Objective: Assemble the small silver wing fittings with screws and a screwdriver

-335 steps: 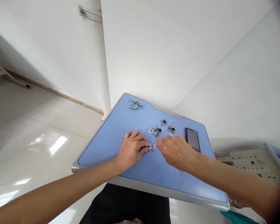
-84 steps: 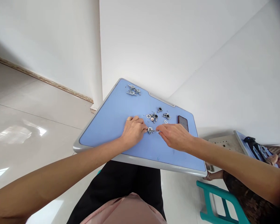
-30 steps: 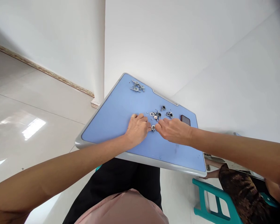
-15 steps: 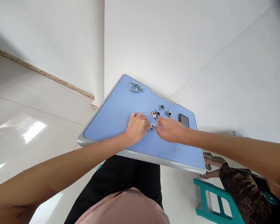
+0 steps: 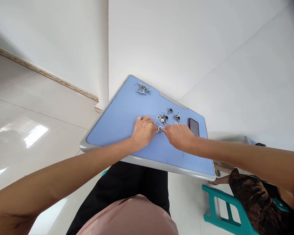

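Between my two hands, low over the blue tabletop [image 5: 117,120], is a small silvery metal part [image 5: 160,129] with a rounded flange. My left hand [image 5: 144,131] is closed, its fingertips pinching the part's left side. From the right, my right hand [image 5: 179,135] is closed too, thumb and finger pressed together at the part's other side. Just beyond them lies a loose cluster of metal parts [image 5: 162,118], some with dark round centres. Another dark-centred part [image 5: 170,111] and a metal piece [image 5: 177,118] lie to its right. Tiny bits are scattered around.
A pile of silvery metal pieces [image 5: 144,88] lies near the far left corner. A phone [image 5: 193,127] rests on the table's right side. White walls stand behind the table. At lower right are a teal stool [image 5: 229,209] and a seated person's patterned clothing [image 5: 250,199].
My right hand has shifted and now pinches closer against the metal part, which looks slightly turned. The left hand keeps its grip. The whole view has moved slightly.
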Demonstrator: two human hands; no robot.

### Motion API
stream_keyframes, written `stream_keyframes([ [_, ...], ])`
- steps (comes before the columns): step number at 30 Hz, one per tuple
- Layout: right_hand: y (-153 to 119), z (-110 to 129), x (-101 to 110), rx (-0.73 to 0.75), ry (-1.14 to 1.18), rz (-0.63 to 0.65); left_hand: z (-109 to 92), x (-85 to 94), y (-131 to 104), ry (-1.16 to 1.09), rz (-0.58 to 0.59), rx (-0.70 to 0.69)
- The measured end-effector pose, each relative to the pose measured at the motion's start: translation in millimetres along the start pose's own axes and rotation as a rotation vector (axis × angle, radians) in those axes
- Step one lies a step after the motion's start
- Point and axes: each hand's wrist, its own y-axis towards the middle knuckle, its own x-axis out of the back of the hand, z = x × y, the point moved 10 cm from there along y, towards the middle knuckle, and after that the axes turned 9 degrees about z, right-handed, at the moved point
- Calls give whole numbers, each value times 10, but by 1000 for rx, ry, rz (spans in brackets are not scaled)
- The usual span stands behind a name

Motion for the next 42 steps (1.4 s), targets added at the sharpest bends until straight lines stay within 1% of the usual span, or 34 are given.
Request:
stream_keyframes([
  [1,24,-45,12,-53,123,36,-5,0,-4,4,-2,-4],
  [3,67,-70,38,-94,247,110,-15,3,-12,14,-10,-13],
  [6,105,-83,67,-109,327,184,-19,7,-23,30,-23,-20],
  [10,98,-73,19,-108,314,201,-26,10,-28,43,-29,-34],
  [12,74,-52,7,-89,251,166,-24,12,-27,43,-32,-36],
  [15,8,-24,59,-38,122,54,-13,4,-22,41,-33,-31],
  [17,-44,20,105,16,-83,-29,-6,-6,-17,38,-31,-28],
  [20,-108,135,100,120,-505,-144,-3,-19,-15,34,-29,-29],
  [22,-133,195,63,182,-665,-205,-4,-18,-17,36,-32,-29],
  [24,-144,229,32,220,-729,-237,-9,-10,-20,38,-34,-33],
  [27,-168,282,7,272,-778,-253,-17,1,-19,39,-32,-38],
  [30,-239,374,3,387,-807,-283,-18,10,-16,35,-32,-32],
  [32,-289,423,-21,476,-809,-283,-14,8,-12,27,-28,-25],
  [34,-303,430,-48,509,-786,-256,-11,0,-7,18,-21,-21],
  [35,-292,417,-53,492,-764,-237,-10,-5,-5,14,-18,-20],
  [37,-236,351,-39,385,-685,-191,-7,-11,-1,11,-13,-17],
  [38,-195,287,-15,296,-591,-160,-5,-12,0,10,-11,-15],
  [40,-120,116,21,94,-321,-85,-2,-10,0,12,-9,-9],
  [42,-72,-17,21,-55,-68,-14,-5,-1,-5,15,-9,-11],
])
